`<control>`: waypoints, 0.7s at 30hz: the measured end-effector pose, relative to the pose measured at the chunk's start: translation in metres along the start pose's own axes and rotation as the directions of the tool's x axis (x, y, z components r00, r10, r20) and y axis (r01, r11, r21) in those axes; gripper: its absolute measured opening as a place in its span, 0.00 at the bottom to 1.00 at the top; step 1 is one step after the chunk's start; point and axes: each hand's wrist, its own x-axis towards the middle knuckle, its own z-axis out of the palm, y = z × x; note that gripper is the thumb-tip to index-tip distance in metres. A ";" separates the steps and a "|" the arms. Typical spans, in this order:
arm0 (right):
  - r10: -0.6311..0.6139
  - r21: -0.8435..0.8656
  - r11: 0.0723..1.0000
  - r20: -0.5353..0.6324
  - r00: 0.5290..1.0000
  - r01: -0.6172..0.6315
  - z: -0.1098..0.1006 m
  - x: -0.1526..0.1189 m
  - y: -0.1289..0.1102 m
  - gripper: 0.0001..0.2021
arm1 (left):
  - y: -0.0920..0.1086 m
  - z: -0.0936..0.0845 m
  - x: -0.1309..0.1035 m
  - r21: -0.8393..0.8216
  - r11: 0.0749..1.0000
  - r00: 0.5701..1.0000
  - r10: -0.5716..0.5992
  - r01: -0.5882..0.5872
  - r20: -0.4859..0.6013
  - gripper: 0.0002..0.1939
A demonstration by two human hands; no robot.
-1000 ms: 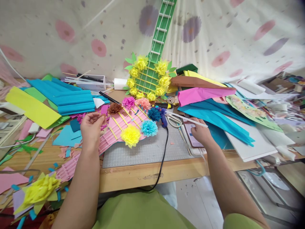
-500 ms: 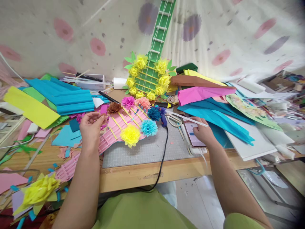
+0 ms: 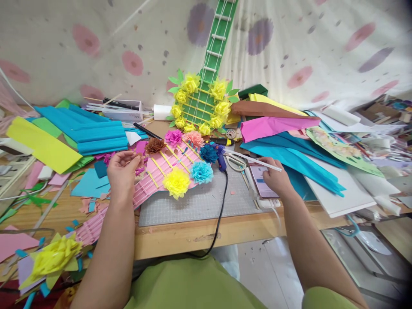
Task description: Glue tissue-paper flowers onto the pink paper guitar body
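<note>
My left hand (image 3: 124, 169) is raised over the left side of a pink paper guitar (image 3: 164, 165), its thumb and fingertips pinched together. What they hold, if anything, is too small to make out. Yellow strips, thin strings and several paper flowers decorate the guitar, among them a yellow flower (image 3: 177, 183) and a light blue flower (image 3: 201, 172). At the right, my right hand (image 3: 277, 178) is closed at the edge of a lit phone (image 3: 259, 180), thumb over the screen. A blue glue gun (image 3: 221, 158) lies close by; its white glue stick (image 3: 244, 156) reaches across toward that hand.
A green flowered guitar (image 3: 209, 79) leans against the patterned curtain. Crepe paper (image 3: 93, 128) lies at left, with more blue paper (image 3: 299, 159) at right. Scissors (image 3: 236, 163) rest behind the grey cutting mat (image 3: 193, 210). A black cord (image 3: 222, 210) hangs over the table edge.
The view has shifted very slightly. Both hands keep nearly the same place and pose, and the guitar, phone and glue gun have not moved.
</note>
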 end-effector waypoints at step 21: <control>-0.132 -0.158 0.977 0.087 0.987 0.144 0.002 0.001 -0.003 0.22 | 0.003 0.001 -0.001 0.025 1.000 1.000 0.002 -0.001 -0.013 0.12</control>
